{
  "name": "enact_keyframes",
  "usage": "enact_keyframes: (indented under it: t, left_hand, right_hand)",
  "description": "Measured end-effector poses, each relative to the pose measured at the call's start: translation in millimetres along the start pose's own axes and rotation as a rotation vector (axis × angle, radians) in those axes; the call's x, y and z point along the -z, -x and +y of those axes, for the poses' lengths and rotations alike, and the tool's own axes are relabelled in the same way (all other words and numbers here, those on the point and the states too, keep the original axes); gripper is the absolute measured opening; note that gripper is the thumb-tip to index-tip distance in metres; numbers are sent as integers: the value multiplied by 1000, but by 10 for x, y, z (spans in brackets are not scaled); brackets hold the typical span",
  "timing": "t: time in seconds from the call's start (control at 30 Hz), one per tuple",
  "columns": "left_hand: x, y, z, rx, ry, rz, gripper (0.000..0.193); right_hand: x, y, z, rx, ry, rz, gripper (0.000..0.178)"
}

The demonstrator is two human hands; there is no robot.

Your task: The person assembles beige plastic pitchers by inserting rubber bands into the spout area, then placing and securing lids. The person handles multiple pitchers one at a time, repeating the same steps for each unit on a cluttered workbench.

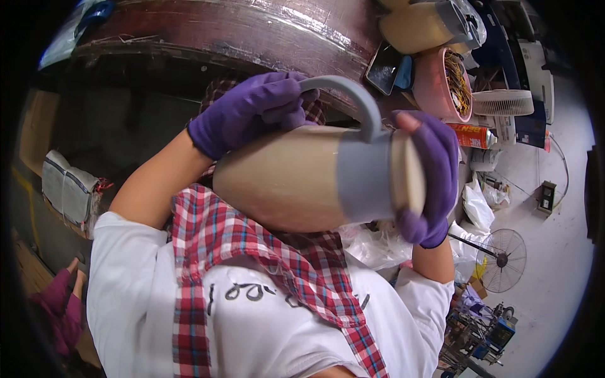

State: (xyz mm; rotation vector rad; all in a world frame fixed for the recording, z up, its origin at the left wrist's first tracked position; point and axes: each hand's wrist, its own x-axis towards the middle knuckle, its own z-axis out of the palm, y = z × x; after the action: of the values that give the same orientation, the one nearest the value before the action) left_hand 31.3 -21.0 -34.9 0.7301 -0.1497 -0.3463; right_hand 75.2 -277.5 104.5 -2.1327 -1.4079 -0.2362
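Note:
A beige vacuum jug (pixel 277 179) with a grey collar and a curved grey handle lies on its side in front of my checked apron. My left hand (pixel 255 113), in a purple glove, closes round the free end of the handle. At the other end, my right hand (pixel 438 173), also purple-gloved, wraps over the beige lid (pixel 408 173), its thumb and fingers on opposite sides of the rim. One fingertip of the right hand shows bare. The palm side of both hands is hidden.
A dark red table (pixel 252 28) with a shiny covering spans the top. On its right are another beige jug (pixel 416 28), a phone (pixel 382 68) and a pink tub (pixel 435 85) of thin ties. Beyond are a spray can (pixel 472 135) and a fan (pixel 502 259). Another person (pixel 60 309) is at lower left.

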Motion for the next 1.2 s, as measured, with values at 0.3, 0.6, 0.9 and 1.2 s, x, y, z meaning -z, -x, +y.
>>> enact_keyframes:
  t: [0.3, 0.6, 0.9, 1.2]
  left_hand:
    - [127, -379, -454, 177, 349, -346, 49]
    - [-953, 294, -333, -703, -1549, -203, 13]
    - [-189, 319, 129, -148, -243, 219, 58]
    - [-4, 451, 285, 17, -270, 132, 63]
  right_hand:
    - [-205, 17, 111, 527, -278, -105, 58]
    - [-597, 768, 400, -544, -40, -110, 51]
    - [-295, 202, 255, 130, -347, 54, 52]
    - [-305, -109, 374, 41, -454, 56, 36]
